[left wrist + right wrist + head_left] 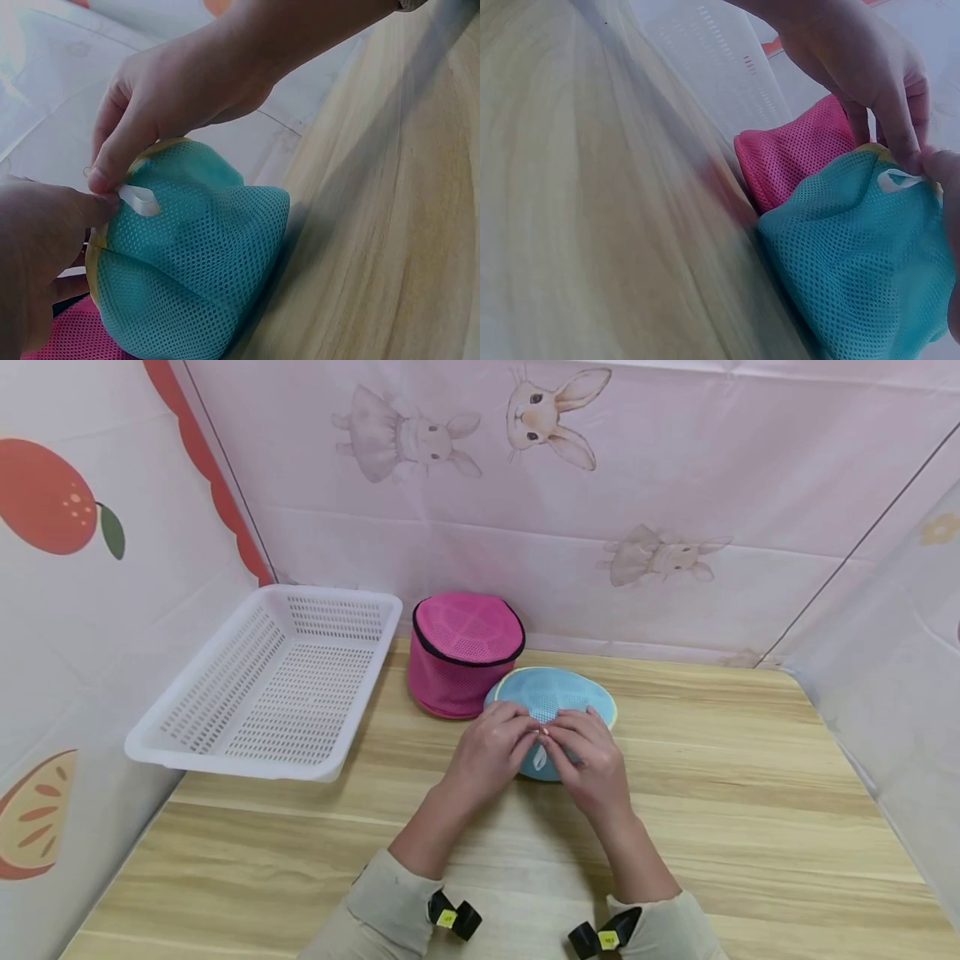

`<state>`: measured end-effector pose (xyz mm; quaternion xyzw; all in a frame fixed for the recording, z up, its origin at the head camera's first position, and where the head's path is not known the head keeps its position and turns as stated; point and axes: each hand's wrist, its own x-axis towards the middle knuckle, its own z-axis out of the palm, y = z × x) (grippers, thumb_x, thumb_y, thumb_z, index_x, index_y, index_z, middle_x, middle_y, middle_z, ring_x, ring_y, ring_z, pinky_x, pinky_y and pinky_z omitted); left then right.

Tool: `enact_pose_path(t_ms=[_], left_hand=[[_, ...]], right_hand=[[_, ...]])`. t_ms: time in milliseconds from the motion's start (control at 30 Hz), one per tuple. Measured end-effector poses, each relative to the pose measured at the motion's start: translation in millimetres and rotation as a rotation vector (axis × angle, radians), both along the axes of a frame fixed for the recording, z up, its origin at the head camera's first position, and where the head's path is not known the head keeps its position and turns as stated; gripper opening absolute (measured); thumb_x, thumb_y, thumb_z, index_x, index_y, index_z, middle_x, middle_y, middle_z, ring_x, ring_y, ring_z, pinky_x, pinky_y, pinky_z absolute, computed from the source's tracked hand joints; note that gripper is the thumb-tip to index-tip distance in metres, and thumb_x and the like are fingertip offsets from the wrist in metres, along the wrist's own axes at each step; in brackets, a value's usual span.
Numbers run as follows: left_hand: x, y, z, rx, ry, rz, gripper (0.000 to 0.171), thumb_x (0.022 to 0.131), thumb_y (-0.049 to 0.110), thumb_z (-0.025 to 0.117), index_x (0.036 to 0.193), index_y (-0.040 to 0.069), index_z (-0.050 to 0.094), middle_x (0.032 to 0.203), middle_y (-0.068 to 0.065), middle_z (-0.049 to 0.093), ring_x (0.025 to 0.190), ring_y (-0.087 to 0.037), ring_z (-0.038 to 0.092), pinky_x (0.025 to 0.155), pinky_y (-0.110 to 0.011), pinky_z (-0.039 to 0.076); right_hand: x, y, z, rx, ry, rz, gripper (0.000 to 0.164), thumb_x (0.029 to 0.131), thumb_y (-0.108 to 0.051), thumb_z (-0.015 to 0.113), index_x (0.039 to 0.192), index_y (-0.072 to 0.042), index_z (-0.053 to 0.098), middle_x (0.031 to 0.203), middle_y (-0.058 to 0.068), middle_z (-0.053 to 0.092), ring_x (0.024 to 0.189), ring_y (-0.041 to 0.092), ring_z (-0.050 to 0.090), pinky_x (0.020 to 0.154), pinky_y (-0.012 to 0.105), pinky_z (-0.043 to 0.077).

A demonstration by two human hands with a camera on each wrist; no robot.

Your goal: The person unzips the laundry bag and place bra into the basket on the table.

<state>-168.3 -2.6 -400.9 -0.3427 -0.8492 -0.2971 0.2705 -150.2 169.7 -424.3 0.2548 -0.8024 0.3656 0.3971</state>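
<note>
Centre frame, left hand [489,743] and right hand [592,758] pinch the blue bag [551,691], likely working its rim [93,268]; next calls for steady tension

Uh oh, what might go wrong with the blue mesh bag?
The white loop might get caught, since it's close to the left hand and right hand. The soft blue mesh bag could crumple where they pinch its yellow rim. The pink mesh bag, close by, might get bumped.
</note>
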Motion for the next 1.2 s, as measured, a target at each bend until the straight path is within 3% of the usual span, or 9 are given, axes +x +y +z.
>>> enact_pose_path(t_ms=[233,667,967,1200], left_hand=[[3.3,5,-1.5,0.000,0.014,0.015,0.010,0.087,0.013,0.075,0.096,0.011,0.076,0.091,0.001,0.066,0.087,-0.015,0.059,0.078,-0.025,0.050],[7.5,10,-4.0,0.001,-0.033,0.018,0.010,0.087,0.013,0.075,0.096,0.011,0.076,0.090,0.002,0.066,0.085,-0.015,0.059,0.075,-0.025,0.050],[7.5,11,-4.6,0.007,-0.037,0.008,0.010,0.085,0.014,0.077,0.095,0.010,0.076,0.089,0.001,0.066,0.085,-0.016,0.059,0.075,-0.025,0.050],[6.4,9,-3.1,-0.002,-0.052,0.006,0.010,0.085,0.015,0.077,0.094,0.011,0.076,0.089,0.001,0.066,0.085,-0.015,0.059,0.076,-0.025,0.050]], right_hand=[[0.9,-7,-1.5,-0.072,0.067,-0.067,0.007,0.080,-0.003,0.074,0.086,-0.001,0.076,0.087,0.010,0.074,0.098,0.033,0.068,0.102,0.068,0.036],[3.5,-10,-7.9,-0.126,0.103,-0.174,0.011,0.083,-0.006,0.068,0.085,0.002,0.076,0.087,0.013,0.073,0.096,0.032,0.067,0.099,0.064,0.041],[5.3,-10,-7.6,-0.111,0.102,-0.200,0.011,0.085,-0.004,0.067,0.087,0.003,0.075,0.087,0.014,0.074,0.092,0.030,0.069,0.100,0.056,0.046],[3.4,-8,-6.9,-0.140,0.109,-0.149,0.011,0.085,-0.004,0.067,0.084,0.004,0.074,0.089,0.014,0.072,0.095,0.034,0.066,0.100,0.047,0.047]])
